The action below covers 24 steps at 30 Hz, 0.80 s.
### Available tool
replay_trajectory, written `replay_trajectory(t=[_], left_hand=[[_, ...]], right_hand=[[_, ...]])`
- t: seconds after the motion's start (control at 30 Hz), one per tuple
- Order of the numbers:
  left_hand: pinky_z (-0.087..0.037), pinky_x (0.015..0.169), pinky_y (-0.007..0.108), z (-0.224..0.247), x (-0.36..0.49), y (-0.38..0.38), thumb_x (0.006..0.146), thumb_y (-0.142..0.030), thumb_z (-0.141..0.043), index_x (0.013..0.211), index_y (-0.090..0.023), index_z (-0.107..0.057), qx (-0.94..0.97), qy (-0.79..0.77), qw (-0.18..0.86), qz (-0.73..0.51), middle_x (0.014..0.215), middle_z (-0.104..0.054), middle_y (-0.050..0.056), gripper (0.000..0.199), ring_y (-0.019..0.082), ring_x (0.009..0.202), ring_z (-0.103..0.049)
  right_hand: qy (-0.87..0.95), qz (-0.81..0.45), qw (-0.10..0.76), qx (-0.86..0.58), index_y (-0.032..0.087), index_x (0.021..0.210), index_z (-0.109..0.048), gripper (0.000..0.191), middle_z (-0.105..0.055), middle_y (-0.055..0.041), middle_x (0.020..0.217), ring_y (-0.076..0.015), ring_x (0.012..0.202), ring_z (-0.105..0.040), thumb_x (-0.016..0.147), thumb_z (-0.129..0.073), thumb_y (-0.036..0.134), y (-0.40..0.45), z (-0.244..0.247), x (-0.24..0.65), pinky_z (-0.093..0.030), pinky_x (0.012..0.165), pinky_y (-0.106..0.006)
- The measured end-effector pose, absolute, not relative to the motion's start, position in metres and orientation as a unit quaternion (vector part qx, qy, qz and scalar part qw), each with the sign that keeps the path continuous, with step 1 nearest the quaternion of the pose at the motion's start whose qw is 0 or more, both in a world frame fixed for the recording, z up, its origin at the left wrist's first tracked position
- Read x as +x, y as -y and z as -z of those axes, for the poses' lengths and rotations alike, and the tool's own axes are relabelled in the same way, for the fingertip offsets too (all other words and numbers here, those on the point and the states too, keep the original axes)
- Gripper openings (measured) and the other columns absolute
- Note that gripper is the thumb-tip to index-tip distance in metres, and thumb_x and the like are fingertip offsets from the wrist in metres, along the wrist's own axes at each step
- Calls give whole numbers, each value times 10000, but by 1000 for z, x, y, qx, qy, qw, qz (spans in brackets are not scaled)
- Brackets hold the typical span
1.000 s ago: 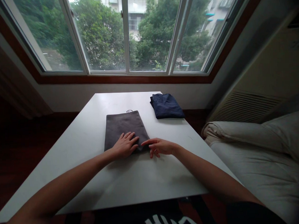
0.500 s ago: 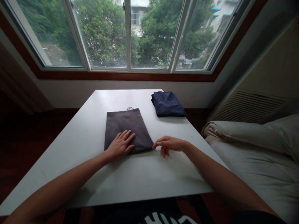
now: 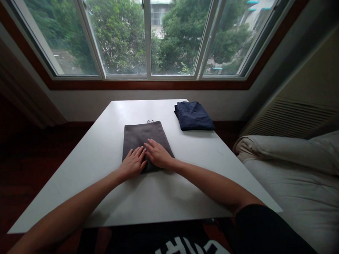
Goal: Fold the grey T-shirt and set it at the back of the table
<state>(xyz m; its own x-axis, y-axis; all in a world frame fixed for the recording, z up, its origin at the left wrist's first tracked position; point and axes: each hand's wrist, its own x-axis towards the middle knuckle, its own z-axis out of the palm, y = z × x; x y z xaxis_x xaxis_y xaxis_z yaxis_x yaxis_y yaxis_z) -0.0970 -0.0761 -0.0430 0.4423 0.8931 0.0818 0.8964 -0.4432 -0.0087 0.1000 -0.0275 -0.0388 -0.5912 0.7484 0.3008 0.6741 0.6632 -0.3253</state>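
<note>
A flat grey-brown cloth piece [image 3: 144,133], roughly rectangular, lies on the white table [image 3: 90,159], with a small cord loop [image 3: 150,121] at its far edge. My left hand [image 3: 133,163] rests palm down on its near left part, fingers extended. Flat on the near right part is my right hand [image 3: 158,153], its fingertips beside those of the left. Both hands hold nothing. The cloth's near edge is partly hidden under the hands and wrists.
A folded dark blue garment [image 3: 195,117] sits at the table's far right corner. Right of the table is a bed or couch with pale bedding [image 3: 293,174]. Beyond the table's far edge are a wall and a window [image 3: 148,42].
My right hand has moved left from the cloth's near right corner onto its surface, beside my left hand. My left hand stays on the cloth. The camera view has shifted slightly.
</note>
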Motion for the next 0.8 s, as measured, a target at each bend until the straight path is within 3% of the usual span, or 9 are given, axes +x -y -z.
replay_trajectory(t=[0.23,0.4,0.53,0.67,0.8], left_hand=[[-181,1268,484,57,-114,86,1058,-514,-367,1609,-154,-379,-854,512,61,68,1686,-300,133,658,294,1557,-277],[-192,1264,500,50,-132,96,1047,-485,-426,1592,-211,-414,-848,515,45,116,1667,-354,109,609,297,1541,-298],[-319,1199,494,44,-166,105,1031,-423,-438,1532,-190,-487,-778,583,4,233,1533,-503,148,554,305,1417,-441],[-482,1000,449,41,-194,116,955,-444,-514,1428,-189,-578,-684,632,-184,314,1147,-681,100,541,270,1081,-617],[-502,782,326,25,-193,125,901,-477,-591,1472,-200,-530,-588,582,-430,361,1082,-672,60,637,168,800,-625]], right_hand=[[894,-26,116,-432,140,1628,-340,721,-241,-141,1687,-284,1580,-190,1071,-326,598,33,62,127,-170,1286,-469],[883,-28,84,-460,160,1631,-335,679,-214,-122,1695,-271,1587,-161,1083,-300,559,34,60,177,-151,1286,-496],[884,-38,108,-453,155,1605,-393,622,-244,-139,1687,-292,1583,-175,1086,-341,494,36,60,198,-177,1275,-533],[886,-49,150,-436,178,1551,-485,543,-338,-140,1654,-304,1569,-221,1075,-404,427,37,53,195,-184,1271,-560],[900,-60,186,-391,190,1516,-524,511,-397,-136,1623,-300,1547,-279,1061,-467,414,40,44,172,-214,1269,-546]])
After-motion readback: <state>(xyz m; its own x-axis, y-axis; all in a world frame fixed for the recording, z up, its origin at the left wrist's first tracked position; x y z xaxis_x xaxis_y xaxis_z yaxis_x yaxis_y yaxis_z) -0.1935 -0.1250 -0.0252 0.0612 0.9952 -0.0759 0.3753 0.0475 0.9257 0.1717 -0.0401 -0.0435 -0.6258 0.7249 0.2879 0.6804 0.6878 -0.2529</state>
